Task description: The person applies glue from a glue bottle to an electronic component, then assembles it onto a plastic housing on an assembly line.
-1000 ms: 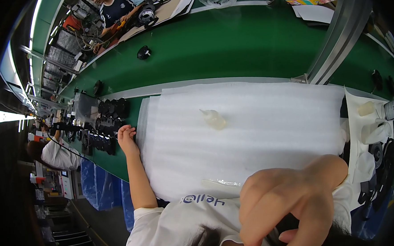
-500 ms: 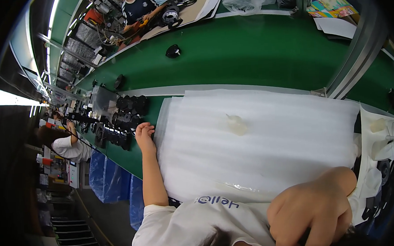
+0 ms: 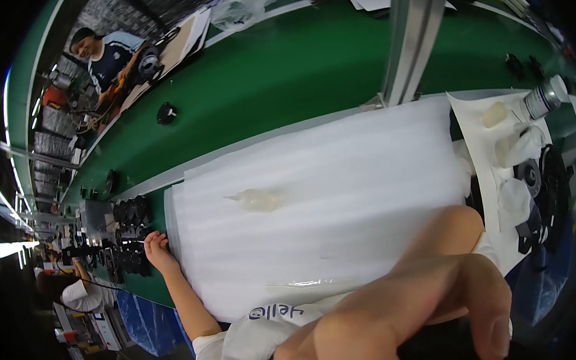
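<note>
My left hand (image 3: 159, 249) rests palm-up at the left edge of a stack of white foam sheets (image 3: 339, 171), beside several black moulded parts (image 3: 131, 230). Its fingers are loosely bent and a little apart, with nothing in them. Very close and large at the lower right is my right hand (image 3: 399, 311), raised above the bench. One of its digits points downward; the other fingers run out of the picture or are hidden. On the foam lies a small translucent, pale yellowish piece (image 3: 260, 200) with a thin pointed tip. A glossy clear strip (image 3: 303, 283) shows near the foam's front edge.
At the right, white paper (image 3: 488, 143) bears a grey-capped bottle (image 3: 544, 98), a beige block (image 3: 494, 114), crumpled clear plastic and black round parts. A metal post (image 3: 417, 39) rises behind the foam. Across the green bench (image 3: 263, 77), a co-worker (image 3: 109, 59) handles a part.
The head view has turned, so bench and foam appear shifted left. My right hand has changed pose, a digit now showing apart. My left hand stays by the foam's edge.
</note>
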The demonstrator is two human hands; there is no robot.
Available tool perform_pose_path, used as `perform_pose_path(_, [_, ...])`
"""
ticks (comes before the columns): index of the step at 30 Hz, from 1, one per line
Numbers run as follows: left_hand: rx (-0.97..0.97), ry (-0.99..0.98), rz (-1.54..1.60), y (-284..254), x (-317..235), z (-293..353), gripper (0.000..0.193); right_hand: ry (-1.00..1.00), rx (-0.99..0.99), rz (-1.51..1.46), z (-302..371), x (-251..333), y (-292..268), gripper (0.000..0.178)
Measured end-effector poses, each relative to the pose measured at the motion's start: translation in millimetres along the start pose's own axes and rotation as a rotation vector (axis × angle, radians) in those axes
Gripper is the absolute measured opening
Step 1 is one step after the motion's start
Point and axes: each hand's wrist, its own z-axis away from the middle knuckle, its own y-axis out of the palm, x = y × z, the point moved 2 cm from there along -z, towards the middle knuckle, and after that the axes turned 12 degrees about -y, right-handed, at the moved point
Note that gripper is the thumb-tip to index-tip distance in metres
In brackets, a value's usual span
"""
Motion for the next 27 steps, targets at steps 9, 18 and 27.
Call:
perform_pose_path(9, [0.008, -0.012, -0.011, 1.2, 3.3, 0.9, 0.009, -0.198, 0.079, -0.155, -14.3, 5.1, 2.1, 0.049])
perform_pose_path(18, [-0.004, 0.004, -0.032, -1.9, 3.2, -1.3, 0.010, -0.192, 0.012, -0.223, -8.4, -2.5, 0.0, 0.045])
perform_pose_path(27, [-0.042, 0.059, -0.127, 3.8, 4.1, 4.6, 0.012, 0.002, -0.296, -0.446, -10.3, -3.6, 13.2, 0.027])
